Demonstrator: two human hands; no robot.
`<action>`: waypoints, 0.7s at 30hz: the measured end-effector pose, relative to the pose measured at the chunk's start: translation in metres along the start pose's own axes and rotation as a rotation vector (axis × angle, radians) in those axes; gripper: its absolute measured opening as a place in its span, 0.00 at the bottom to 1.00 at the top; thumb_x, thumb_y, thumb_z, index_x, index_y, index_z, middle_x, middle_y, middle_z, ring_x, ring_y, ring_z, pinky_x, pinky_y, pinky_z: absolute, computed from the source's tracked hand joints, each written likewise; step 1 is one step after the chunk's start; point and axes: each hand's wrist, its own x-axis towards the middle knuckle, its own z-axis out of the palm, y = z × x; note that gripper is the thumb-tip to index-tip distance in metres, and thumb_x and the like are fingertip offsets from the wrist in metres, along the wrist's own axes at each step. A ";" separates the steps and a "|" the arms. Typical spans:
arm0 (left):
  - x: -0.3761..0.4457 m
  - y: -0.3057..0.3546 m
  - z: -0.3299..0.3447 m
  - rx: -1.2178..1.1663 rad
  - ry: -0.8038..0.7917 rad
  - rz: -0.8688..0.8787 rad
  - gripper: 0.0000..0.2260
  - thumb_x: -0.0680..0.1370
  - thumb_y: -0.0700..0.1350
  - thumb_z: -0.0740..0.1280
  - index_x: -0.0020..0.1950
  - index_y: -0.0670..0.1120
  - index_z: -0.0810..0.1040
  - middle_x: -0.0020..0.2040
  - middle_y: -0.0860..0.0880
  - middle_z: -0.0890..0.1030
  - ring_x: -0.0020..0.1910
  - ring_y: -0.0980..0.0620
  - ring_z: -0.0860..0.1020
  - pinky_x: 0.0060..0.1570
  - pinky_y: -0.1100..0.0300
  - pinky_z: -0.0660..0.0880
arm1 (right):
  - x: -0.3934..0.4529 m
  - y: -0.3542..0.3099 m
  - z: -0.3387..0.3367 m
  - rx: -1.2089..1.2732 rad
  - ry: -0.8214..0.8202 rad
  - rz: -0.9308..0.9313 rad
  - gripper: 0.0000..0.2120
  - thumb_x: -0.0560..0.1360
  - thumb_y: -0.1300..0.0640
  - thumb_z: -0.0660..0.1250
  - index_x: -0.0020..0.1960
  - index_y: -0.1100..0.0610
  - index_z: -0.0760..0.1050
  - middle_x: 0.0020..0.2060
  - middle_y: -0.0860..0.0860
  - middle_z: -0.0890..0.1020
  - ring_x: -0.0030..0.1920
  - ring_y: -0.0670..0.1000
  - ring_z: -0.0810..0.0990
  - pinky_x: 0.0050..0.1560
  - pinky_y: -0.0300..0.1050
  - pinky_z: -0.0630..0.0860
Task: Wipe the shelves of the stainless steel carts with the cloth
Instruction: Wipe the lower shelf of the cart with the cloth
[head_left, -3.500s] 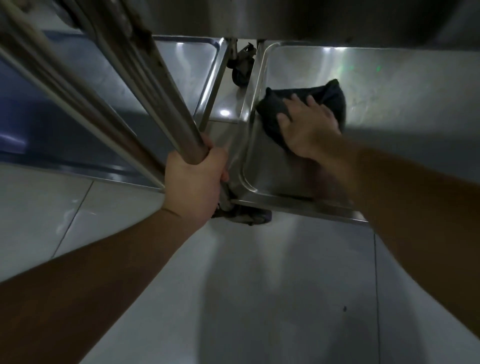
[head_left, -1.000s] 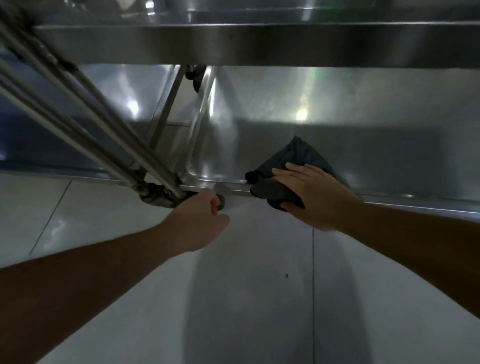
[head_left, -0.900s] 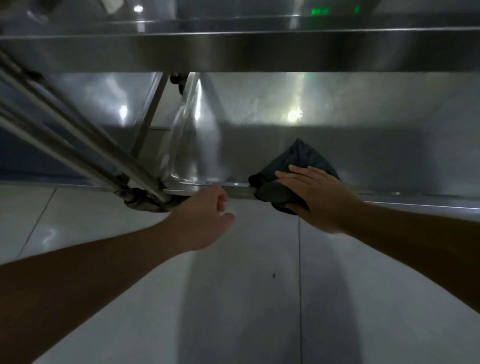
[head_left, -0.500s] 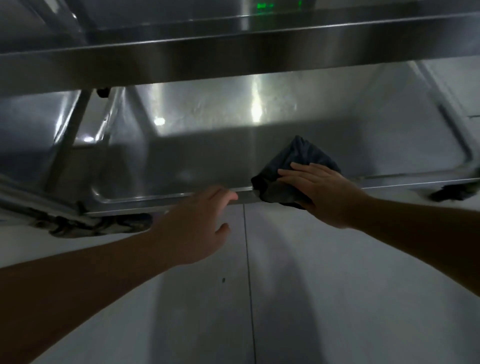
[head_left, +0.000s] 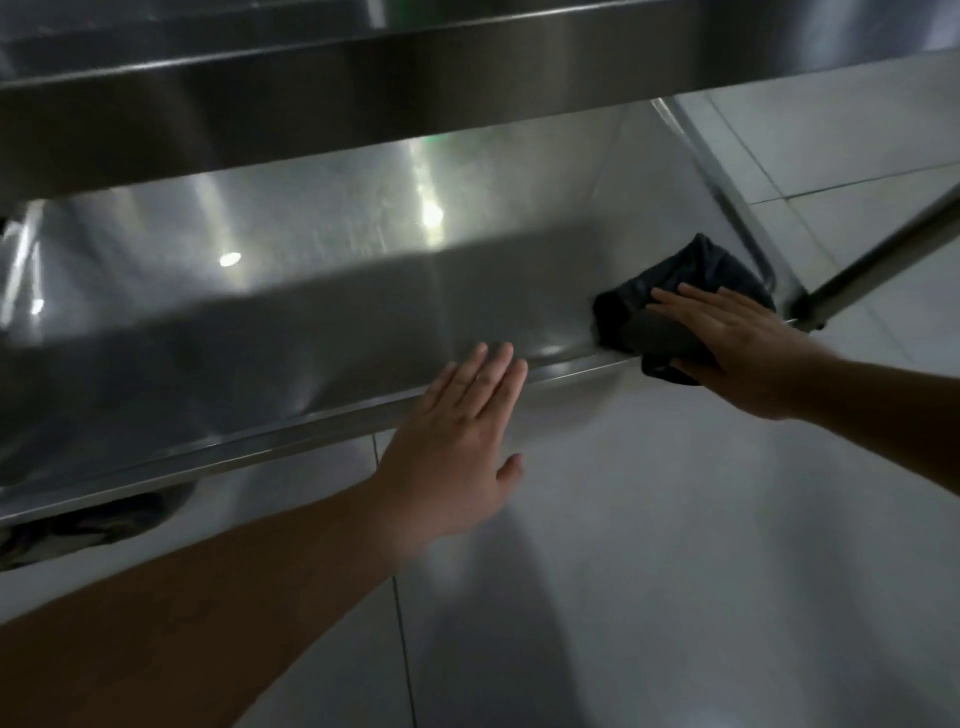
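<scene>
A pale tiled floor (head_left: 649, 545) spreads under both forearms. Above it runs the cart's bottom shelf (head_left: 291, 332), a shallow steel tray under the edge of an upper shelf (head_left: 363, 88). A steel leg (head_left: 883, 260) slants just beyond the right hand (head_left: 737, 343), which lies flat with straight fingers on the dark cloth (head_left: 675, 301), pressing it over the shelf's front rim at the right corner. The left hand (head_left: 462, 447) is well left of the cloth, fingers straight, holding nothing, fingertips (head_left: 498, 358) over the same rim. A caster (head_left: 88, 525) shows far left of that hand.
</scene>
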 end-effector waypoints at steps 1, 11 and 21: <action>0.009 0.009 0.003 0.001 -0.008 0.005 0.41 0.82 0.61 0.61 0.87 0.46 0.47 0.87 0.47 0.45 0.86 0.47 0.43 0.83 0.48 0.45 | -0.005 0.012 -0.001 -0.001 0.006 0.051 0.34 0.80 0.37 0.57 0.82 0.35 0.45 0.76 0.36 0.52 0.78 0.41 0.47 0.75 0.47 0.40; 0.043 0.032 0.021 0.040 0.022 -0.049 0.43 0.79 0.62 0.60 0.87 0.44 0.47 0.87 0.45 0.48 0.86 0.45 0.48 0.83 0.46 0.49 | -0.003 -0.013 0.001 0.126 0.095 0.276 0.30 0.85 0.37 0.43 0.84 0.47 0.54 0.83 0.43 0.55 0.83 0.47 0.49 0.80 0.48 0.40; 0.046 0.030 0.029 0.073 0.072 -0.038 0.43 0.78 0.62 0.64 0.87 0.44 0.53 0.87 0.45 0.54 0.86 0.45 0.52 0.82 0.46 0.54 | 0.101 0.047 -0.009 0.169 0.214 0.503 0.33 0.82 0.33 0.42 0.83 0.46 0.52 0.84 0.49 0.53 0.84 0.53 0.47 0.80 0.55 0.41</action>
